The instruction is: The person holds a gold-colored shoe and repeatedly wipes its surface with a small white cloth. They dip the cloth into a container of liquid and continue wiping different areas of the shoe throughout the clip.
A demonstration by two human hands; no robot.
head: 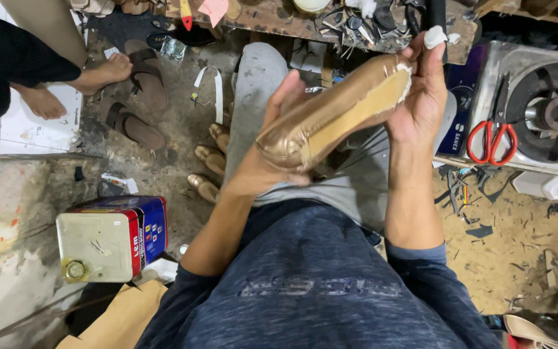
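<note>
gold shoe held sole-up between both hands over the lap

a gold flat shoe [330, 113] is held in the air above the grey-trousered lap, turned so its pale insole board faces up, probably so the lasted edge can be checked or pressed. the toe end is cupped from below by the left hand [267, 152], fingers curled round the shoe. the heel end is gripped by the right hand [421, 97], thumb and fingers closed round it; one fingertip is wrapped in white tape, likely as protection. both hands are closed on the shoe, neither spread.

red-handled scissors [493, 139] are laid on a single-burner gas stove [547, 110] to the right, within easy reach. a rectangular glue tin [111, 238] in cream, red and blue is stood on the floor at left. more gold shoes [209, 158] are lined up on the floor beside the knee. brown sandals [138, 97] are left on the dirty floor near another person's bare feet [101, 74]. a cluttered workbench [330, 19] runs along the top. scraps are scattered on the sandy ground at right.
</note>
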